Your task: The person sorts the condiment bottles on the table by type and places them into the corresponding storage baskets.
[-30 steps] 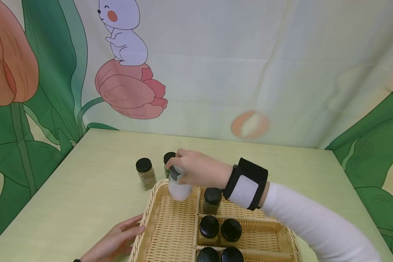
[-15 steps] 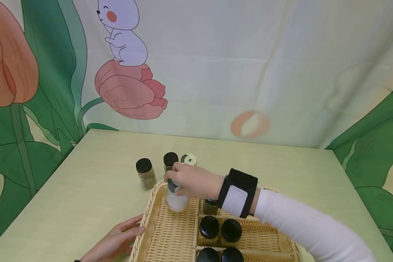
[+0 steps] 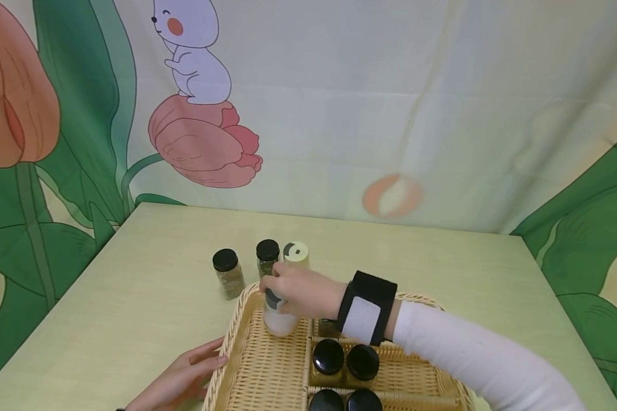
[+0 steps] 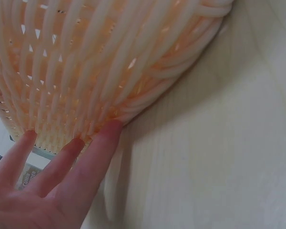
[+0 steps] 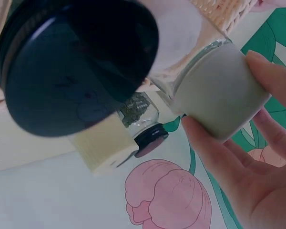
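Note:
My right hand (image 3: 305,291) grips a clear jar of white powder (image 3: 279,324) by its grey-and-white lid (image 5: 224,90), fingers and thumb round the lid's sides. The jar is low in the far end of the left compartment of a divided wicker basket (image 3: 229,337); whether its base touches the bottom, I cannot tell. My left hand (image 3: 185,374) rests against the basket's left side, its extended fingers (image 4: 62,164) touching the weave in the left wrist view.
Behind the basket stand two black-lidded spice jars (image 3: 229,275) (image 3: 268,257) and a pale-lidded container (image 3: 295,254). Several black-lidded jars (image 3: 328,357) sit in the basket's right compartments. One black lid (image 5: 76,67) looms close in the right wrist view.
My right hand has moved toward me and down, lowering the jar further into the left compartment. The pale-lidded container behind has come into view. My left hand has stayed put.

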`<action>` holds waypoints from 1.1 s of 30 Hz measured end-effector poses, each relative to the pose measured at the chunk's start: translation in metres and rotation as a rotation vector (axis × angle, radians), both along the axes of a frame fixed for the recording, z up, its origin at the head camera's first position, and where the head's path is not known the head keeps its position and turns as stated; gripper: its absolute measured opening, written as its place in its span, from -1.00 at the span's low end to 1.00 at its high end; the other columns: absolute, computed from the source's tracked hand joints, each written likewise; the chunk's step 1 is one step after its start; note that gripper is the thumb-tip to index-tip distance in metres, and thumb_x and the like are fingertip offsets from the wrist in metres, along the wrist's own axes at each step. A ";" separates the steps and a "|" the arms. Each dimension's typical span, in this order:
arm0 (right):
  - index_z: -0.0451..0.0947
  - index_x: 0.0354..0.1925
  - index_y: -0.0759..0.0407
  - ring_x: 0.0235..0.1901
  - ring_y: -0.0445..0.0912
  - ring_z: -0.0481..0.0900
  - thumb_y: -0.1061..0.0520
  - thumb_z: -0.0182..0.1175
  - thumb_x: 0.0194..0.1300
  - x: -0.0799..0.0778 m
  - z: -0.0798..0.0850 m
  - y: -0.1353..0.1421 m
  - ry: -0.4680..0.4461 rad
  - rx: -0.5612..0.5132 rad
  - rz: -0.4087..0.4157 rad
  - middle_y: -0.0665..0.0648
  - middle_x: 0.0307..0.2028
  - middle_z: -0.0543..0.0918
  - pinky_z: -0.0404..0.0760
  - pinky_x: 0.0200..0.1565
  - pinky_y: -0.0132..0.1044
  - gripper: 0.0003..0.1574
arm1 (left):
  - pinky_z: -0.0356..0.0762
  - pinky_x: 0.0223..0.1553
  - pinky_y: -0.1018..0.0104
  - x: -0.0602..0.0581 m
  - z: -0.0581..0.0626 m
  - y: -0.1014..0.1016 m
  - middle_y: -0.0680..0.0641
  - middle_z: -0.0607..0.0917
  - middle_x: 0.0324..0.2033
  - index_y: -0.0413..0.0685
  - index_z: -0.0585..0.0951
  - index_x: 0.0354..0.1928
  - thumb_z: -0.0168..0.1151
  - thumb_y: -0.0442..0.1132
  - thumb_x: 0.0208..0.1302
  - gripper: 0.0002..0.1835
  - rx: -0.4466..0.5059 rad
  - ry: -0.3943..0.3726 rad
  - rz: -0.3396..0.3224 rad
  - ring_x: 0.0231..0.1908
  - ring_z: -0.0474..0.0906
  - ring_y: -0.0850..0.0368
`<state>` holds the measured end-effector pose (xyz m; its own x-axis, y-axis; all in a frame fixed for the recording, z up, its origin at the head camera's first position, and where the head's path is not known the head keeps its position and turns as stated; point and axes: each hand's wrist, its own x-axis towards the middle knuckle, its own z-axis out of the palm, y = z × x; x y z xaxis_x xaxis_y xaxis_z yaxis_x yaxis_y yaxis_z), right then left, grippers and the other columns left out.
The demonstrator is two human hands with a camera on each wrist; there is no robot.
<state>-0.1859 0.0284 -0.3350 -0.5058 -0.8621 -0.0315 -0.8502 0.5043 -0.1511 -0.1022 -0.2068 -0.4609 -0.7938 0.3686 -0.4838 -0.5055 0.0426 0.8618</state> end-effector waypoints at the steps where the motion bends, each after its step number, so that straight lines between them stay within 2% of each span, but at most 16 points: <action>1: 0.46 -0.06 0.17 -0.33 -0.15 0.43 0.19 0.26 0.05 0.000 -0.001 0.000 -0.010 0.005 -0.005 0.13 -0.24 0.45 0.44 -0.36 -0.52 -0.58 | 0.42 -0.08 -0.08 0.000 0.000 0.000 -0.36 0.12 0.24 -0.26 -0.10 0.34 -0.01 -0.02 0.27 -0.23 0.002 0.006 -0.002 0.02 0.38 0.02; 6: 0.45 -0.03 0.16 -0.35 -0.16 0.45 0.19 0.26 0.06 0.000 -0.006 -0.003 -0.048 0.023 -0.019 0.14 -0.20 0.45 0.44 -0.34 -0.54 -0.55 | 0.43 -0.09 -0.07 -0.001 0.000 0.000 -0.37 0.13 0.24 -0.25 -0.10 0.34 0.00 0.01 0.26 -0.20 -0.010 -0.021 0.009 -0.01 0.42 0.00; 12: 0.46 -0.02 0.15 -0.35 -0.19 0.44 0.19 0.26 0.05 0.001 -0.011 -0.004 -0.040 0.034 -0.019 0.13 -0.20 0.47 0.44 -0.34 -0.56 -0.54 | 0.45 -0.10 -0.05 -0.002 0.001 0.001 -0.36 0.18 0.21 -0.24 -0.09 0.34 0.02 0.02 0.24 -0.20 -0.033 -0.056 0.025 -0.06 0.46 -0.01; 22: 0.45 -0.06 0.17 -0.31 -0.16 0.45 0.20 0.27 0.04 0.000 -0.013 -0.005 -0.020 0.045 -0.001 0.13 -0.22 0.48 0.45 -0.33 -0.54 -0.56 | 0.45 -0.10 -0.06 -0.001 0.001 0.001 -0.37 0.16 0.23 -0.25 -0.08 0.34 0.01 0.03 0.25 -0.20 -0.027 -0.046 0.022 -0.05 0.46 -0.01; 27: 0.45 -0.09 0.15 -0.32 -0.18 0.42 0.24 0.29 0.01 0.001 -0.012 -0.004 -0.063 0.060 -0.039 0.11 -0.24 0.46 0.43 -0.36 -0.55 -0.56 | 0.45 -0.10 -0.05 -0.001 0.000 0.001 -0.35 0.19 0.22 -0.24 -0.08 0.34 0.01 0.02 0.25 -0.20 -0.022 -0.054 0.023 -0.05 0.46 -0.01; 33: 0.45 -0.08 0.15 -0.30 -0.18 0.42 0.23 0.30 -0.01 0.002 -0.013 -0.003 -0.054 0.063 -0.053 0.10 -0.24 0.46 0.45 -0.33 -0.54 -0.54 | 0.45 -0.10 -0.05 -0.001 -0.001 0.000 -0.35 0.17 0.23 -0.24 -0.09 0.34 0.00 0.01 0.26 -0.21 -0.005 -0.054 0.020 -0.04 0.45 -0.01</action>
